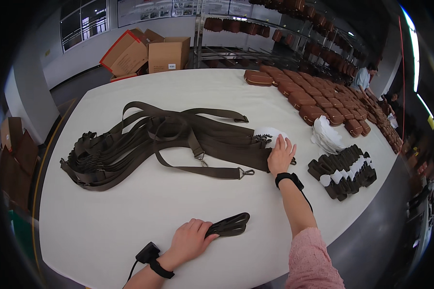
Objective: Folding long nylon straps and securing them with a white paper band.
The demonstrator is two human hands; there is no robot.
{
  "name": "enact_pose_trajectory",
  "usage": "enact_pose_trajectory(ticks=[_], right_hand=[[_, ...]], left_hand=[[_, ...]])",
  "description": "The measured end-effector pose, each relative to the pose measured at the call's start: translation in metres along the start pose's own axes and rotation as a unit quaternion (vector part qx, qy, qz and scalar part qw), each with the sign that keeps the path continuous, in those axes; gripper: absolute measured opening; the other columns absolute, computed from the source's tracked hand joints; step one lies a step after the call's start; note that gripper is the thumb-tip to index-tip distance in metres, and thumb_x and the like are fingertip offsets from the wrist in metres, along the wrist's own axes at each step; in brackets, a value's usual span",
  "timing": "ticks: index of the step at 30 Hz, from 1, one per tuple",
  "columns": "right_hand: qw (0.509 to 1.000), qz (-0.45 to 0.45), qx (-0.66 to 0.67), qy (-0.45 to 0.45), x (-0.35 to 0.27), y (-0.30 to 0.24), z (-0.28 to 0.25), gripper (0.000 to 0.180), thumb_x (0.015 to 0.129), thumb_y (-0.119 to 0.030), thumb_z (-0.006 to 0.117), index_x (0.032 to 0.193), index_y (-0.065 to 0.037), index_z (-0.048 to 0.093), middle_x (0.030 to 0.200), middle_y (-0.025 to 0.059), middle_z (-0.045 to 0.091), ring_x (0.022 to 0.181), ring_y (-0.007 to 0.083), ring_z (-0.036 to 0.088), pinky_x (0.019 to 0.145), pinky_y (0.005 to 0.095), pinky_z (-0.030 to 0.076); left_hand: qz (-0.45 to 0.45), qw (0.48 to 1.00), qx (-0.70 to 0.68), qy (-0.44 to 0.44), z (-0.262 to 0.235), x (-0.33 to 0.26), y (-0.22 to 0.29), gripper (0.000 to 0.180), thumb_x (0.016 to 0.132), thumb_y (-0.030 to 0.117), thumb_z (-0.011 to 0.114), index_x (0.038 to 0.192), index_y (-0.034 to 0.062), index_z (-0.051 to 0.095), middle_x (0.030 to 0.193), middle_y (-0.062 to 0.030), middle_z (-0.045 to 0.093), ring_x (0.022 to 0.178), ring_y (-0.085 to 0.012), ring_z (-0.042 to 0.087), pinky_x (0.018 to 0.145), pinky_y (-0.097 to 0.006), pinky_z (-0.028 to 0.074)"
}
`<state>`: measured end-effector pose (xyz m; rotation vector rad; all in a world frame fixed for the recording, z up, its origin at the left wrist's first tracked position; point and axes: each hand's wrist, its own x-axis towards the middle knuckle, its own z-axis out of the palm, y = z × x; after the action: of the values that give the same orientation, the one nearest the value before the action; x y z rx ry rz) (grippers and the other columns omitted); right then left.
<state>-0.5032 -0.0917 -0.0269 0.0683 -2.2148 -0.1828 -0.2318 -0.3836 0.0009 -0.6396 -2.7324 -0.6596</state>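
Closed around one end of a folded dark strap bundle (pixel 230 225), my left hand (pixel 190 239) rests low over the table. The bundle's looped end sticks out to the right of the fingers. My right hand (pixel 280 156) reaches farther forward, its fingers stretched out at the edge of some white paper pieces (pixel 272 131). It lies beside the right end of a big heap of long dark straps (pixel 193 130). Metal hooks show on several strap ends, and one loose strap (pixel 202 170) with a hook curves toward me. Whether the fingertips pinch any paper is unclear.
Right of my right hand lie several folded straps with white bands (pixel 345 172) and a pile of white paper pieces (pixel 327 136). Rows of brown cases (pixel 318 94) cover the far right of the white table (pixel 130 216). Cardboard boxes (pixel 166 55) stand behind; a person (pixel 363 78) works beyond.
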Motion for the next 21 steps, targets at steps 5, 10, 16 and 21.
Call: enact_pose_trajectory(ticks=[5,10,16,21], right_hand=[[0.888,0.089,0.445,-0.069,-0.012,-0.036,-0.114,0.016,0.081,-0.004,0.064,0.095,-0.003,0.058,0.097,0.0103,0.059,0.092,0.0266,0.059,0.079,0.0347,0.048],[0.674,0.29,0.653,-0.189,-0.05,-0.069,-0.196,0.018,0.082,-0.006,0.064,0.099,0.001,0.061,0.096,0.0086,0.064,0.086,0.0179,0.061,0.077,0.0316,0.048],[0.535,0.313,0.687,-0.379,-0.102,-0.078,-0.245,0.022,0.086,-0.008,0.063,0.104,0.003,0.065,0.095,0.0078,0.066,0.09,0.0127,0.061,0.078,0.0253,0.048],[0.364,0.348,0.783,-0.365,-0.12,-0.109,-0.297,0.027,0.091,-0.013,0.059,0.111,0.005,0.062,0.098,0.0091,0.065,0.092,0.0134,0.06,0.078,0.028,0.054]], left_hand=[[-0.006,1.0,-0.018,0.006,0.001,-0.002,-0.003,0.036,0.084,0.036,0.065,0.102,0.0055,0.059,0.089,-0.0064,0.058,0.081,-0.0234,0.058,0.066,-0.034,0.049],[-0.01,0.998,-0.045,0.05,-0.004,-0.012,-0.002,0.035,0.085,0.034,0.064,0.104,0.0055,0.059,0.091,-0.0093,0.058,0.083,-0.0258,0.058,0.068,-0.034,0.049],[-0.199,0.786,-0.585,0.011,-0.011,-0.031,0.019,0.038,0.097,0.034,0.051,0.116,0.0013,0.054,0.092,0.002,0.056,0.083,-0.0048,0.048,0.073,-0.021,0.041],[-0.267,0.681,-0.68,0.042,-0.026,-0.038,0.032,0.038,0.099,0.033,0.047,0.12,0.0017,0.052,0.098,0.0004,0.058,0.086,-0.0044,0.051,0.073,-0.02,0.042]])
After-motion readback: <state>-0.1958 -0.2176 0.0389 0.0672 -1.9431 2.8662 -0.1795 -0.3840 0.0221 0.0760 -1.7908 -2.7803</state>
